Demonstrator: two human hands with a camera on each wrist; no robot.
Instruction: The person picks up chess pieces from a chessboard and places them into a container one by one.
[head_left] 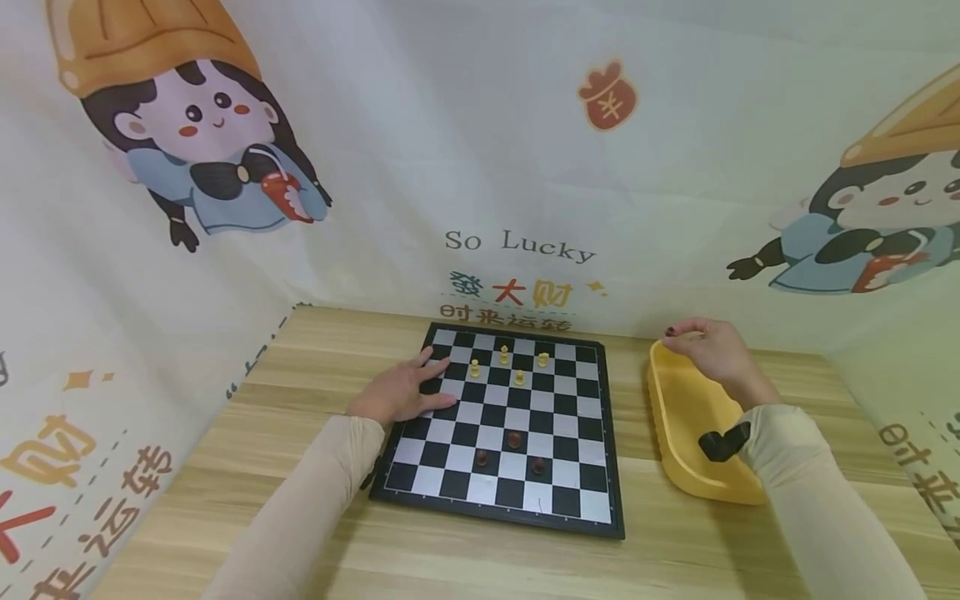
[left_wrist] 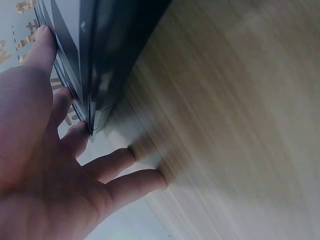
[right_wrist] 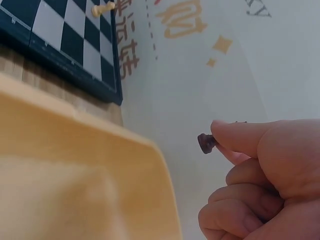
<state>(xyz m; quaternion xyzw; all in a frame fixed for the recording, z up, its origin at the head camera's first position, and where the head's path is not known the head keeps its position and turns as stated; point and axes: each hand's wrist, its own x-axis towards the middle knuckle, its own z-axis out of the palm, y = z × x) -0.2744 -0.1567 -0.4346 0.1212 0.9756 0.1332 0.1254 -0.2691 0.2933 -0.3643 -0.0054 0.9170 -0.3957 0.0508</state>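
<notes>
My right hand (head_left: 716, 358) pinches a dark brown chess piece (right_wrist: 206, 143) between thumb and forefinger, above the far rim of a yellow tray (head_left: 663, 433). Its other fingers are curled into the palm. My left hand (head_left: 401, 390) lies at the left edge of a black-and-white chessboard (head_left: 491, 414); in the left wrist view, the thumb and two fingers touch the board while two other fingers reach down to the table. Several pale yellow pieces, among them one piece (head_left: 475, 367), stand toward the board's far side. Three dark pieces, including one (head_left: 513, 439), sit nearer me.
The board and tray rest on a wooden table (head_left: 262, 467), with the tray right of the board. A printed cloth (head_left: 405, 142) hangs behind and at the sides of the table. A black strap mount (head_left: 723, 442) is on my right wrist.
</notes>
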